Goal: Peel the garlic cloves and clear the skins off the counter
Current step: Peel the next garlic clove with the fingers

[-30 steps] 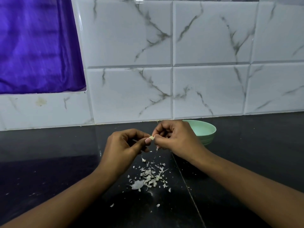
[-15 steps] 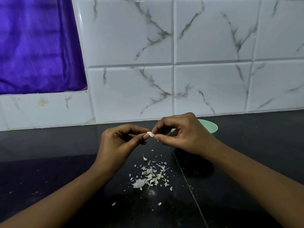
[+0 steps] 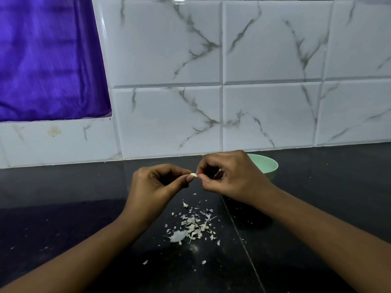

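Hands barely shift left of the pale green round bowl (image 3: 267,166): left hand (image 3: 154,185) pinches the small white garlic clove (image 3: 194,175), right hand (image 3: 234,176) pinches its tip, peeling ongoing.

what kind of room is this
Probably a home kitchen: a dark polished counter meets a marble-look tiled wall, and a garlic clove is held above a scatter of garlic skins, with a mint-green bowl behind.
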### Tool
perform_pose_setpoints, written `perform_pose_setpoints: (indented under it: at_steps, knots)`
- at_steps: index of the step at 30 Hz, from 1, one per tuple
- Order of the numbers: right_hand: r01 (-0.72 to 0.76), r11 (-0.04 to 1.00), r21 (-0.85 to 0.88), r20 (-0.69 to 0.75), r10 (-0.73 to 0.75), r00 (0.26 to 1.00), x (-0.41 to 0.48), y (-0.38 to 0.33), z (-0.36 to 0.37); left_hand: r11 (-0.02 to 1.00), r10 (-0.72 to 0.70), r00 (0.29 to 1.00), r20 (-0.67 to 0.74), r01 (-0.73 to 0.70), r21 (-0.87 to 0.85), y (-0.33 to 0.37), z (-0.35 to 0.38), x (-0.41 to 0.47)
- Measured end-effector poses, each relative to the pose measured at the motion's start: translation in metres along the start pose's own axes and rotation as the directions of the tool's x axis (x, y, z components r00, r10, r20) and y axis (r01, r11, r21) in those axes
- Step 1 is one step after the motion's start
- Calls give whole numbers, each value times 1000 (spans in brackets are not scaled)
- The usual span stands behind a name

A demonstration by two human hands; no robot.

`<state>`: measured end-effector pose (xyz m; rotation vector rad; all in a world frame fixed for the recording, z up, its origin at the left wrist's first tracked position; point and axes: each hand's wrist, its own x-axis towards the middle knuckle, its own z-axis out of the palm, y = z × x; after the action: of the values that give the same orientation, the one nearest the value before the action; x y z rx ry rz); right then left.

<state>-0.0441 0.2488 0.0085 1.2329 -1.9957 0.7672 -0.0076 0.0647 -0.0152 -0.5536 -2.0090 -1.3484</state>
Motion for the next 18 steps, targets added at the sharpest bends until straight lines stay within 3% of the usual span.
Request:
perform_pose_setpoints:
  at_steps: [8, 11, 15, 18]
  knots:
    - [-33, 999, -39, -82, 29, 996, -2, -5, 8, 996, -26, 1000, -9, 25, -84, -1, 3, 1]
    - [-48, 999, -8, -57, 48, 997, -1, -4, 8, 995, -17, 1000, 15, 18, -99, 0, 3, 0]
    - [-172, 969, 175, -2, 175, 985, 0, 0, 6, 984, -43, 996, 77, 55, -171, 3, 4, 0]
    - [-212, 970, 120, 84, 203, 975, 0, 8, 5, 952, -105, 989, 107, 131, -278, 6, 6, 0]
